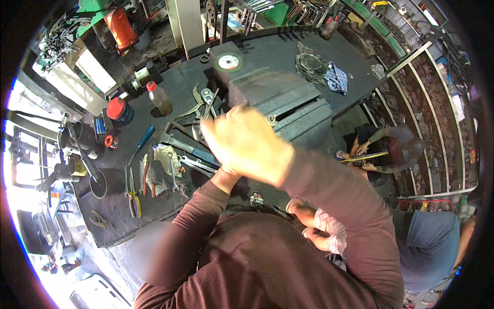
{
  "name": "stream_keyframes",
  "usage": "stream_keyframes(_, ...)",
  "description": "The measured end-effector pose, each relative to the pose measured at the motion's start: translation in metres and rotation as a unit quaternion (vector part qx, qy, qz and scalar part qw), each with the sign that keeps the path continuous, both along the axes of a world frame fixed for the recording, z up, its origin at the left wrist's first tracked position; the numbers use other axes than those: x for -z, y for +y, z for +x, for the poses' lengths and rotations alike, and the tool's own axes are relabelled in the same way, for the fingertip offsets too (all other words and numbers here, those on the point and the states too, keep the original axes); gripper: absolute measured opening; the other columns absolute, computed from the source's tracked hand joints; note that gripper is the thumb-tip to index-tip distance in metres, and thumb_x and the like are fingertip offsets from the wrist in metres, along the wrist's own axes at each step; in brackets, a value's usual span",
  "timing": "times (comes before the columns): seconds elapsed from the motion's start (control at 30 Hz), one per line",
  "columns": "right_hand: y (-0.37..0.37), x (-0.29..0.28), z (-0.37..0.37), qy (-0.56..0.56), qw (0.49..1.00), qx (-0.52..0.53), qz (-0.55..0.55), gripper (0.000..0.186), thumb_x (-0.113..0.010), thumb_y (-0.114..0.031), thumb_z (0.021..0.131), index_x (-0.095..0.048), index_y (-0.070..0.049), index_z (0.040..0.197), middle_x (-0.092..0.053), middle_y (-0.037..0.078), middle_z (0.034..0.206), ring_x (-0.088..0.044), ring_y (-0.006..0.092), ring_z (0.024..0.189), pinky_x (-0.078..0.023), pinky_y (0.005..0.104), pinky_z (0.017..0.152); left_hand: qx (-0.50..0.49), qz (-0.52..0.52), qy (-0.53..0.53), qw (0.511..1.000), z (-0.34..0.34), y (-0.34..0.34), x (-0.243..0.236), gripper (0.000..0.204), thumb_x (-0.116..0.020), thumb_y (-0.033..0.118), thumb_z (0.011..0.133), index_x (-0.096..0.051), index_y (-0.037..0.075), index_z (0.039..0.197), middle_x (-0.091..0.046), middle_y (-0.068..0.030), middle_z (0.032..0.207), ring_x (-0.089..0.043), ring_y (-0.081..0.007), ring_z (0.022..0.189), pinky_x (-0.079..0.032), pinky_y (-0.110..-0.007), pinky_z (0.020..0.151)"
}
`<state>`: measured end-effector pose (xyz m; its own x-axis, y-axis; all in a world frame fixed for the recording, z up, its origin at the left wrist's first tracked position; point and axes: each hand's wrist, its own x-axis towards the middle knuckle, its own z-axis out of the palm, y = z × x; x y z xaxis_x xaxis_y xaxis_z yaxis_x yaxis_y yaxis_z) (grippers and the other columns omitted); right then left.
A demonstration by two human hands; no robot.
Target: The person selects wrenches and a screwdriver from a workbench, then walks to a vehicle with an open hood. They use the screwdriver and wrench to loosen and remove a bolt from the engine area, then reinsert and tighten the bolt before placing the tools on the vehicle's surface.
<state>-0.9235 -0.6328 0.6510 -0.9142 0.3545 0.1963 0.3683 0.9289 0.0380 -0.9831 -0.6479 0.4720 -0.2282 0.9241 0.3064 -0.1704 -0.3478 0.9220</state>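
My right hand (254, 144), smeared by motion, crosses over my left wrist beside a large grey bench vise (303, 121). Its fingers are too blurred to show whether they grip anything. Of my left hand (225, 179) only the part near the wrist shows; the fingers are hidden behind the right hand. A small metal ring-shaped piece (271, 120) sits at the vise jaws. Just beyond the hands lie a ratchet (207, 96) and a curved metal clamp-like tool (194, 105). A hammer (188, 148) rests near my left wrist. A cutting disc (229, 62) lies on the vise.
On the dark bench (110, 226) at left are yellow-handled pliers (135, 198), wrenches (173, 172), a red-lidded tub (120, 109), a bottle (159, 98) and a black container (107, 183). Rags (336, 78) lie at the far right. Two people (406, 147) are at right.
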Motion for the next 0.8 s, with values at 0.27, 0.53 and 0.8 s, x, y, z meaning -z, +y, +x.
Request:
stream_keyframes(0.27, 0.183, -0.01, 0.124, 0.295, 0.71, 0.325, -0.551, 0.018, -0.077, -0.018, 0.093, -0.066, -0.008, 0.083, -0.047, -0.005, 0.062, -0.036, 0.0047, 0.047, -0.026, 0.0251, 0.04, -0.07, -0.002, 0.205, 0.976, 0.005, -0.003, -0.046, 0.107, -0.095, 0.042, 0.069, -0.042, 0.003, 0.153, -0.04, -0.0201, 0.147, -0.044, -0.037, 0.141, -0.042, -0.051, 0.115)
stream_keyframes(0.53, 0.053, 0.028, 0.255, 0.579, 0.517, 0.301, -0.554, 0.019, -0.064, -0.022, 0.106, -0.065, -0.003, 0.107, -0.056, 0.001, 0.072, -0.049, 0.0112, 0.058, -0.039, 0.0275, 0.052, -0.101, -0.002, 0.269, 0.958, 0.003, -0.008, -0.061, 0.08, -0.095, 0.031, 0.069, -0.058, 0.004, 0.134, -0.043, -0.0212, 0.143, -0.047, -0.0374, 0.135, -0.044, -0.048, 0.112)
stream_keyframes(0.8, -0.023, 0.073, 0.275, 0.668, 0.439, 0.303, -0.518, 0.023, -0.067, -0.029, 0.104, -0.063, -0.007, 0.106, -0.053, 0.0, 0.07, -0.048, 0.0131, 0.057, -0.038, 0.029, 0.051, -0.077, 0.04, 0.34, 0.937, -0.002, 0.011, -0.09, 0.027, -0.083, 0.015, 0.083, -0.073, 0.0, 0.103, -0.064, -0.0174, 0.138, -0.057, -0.0378, 0.132, -0.046, -0.047, 0.111)
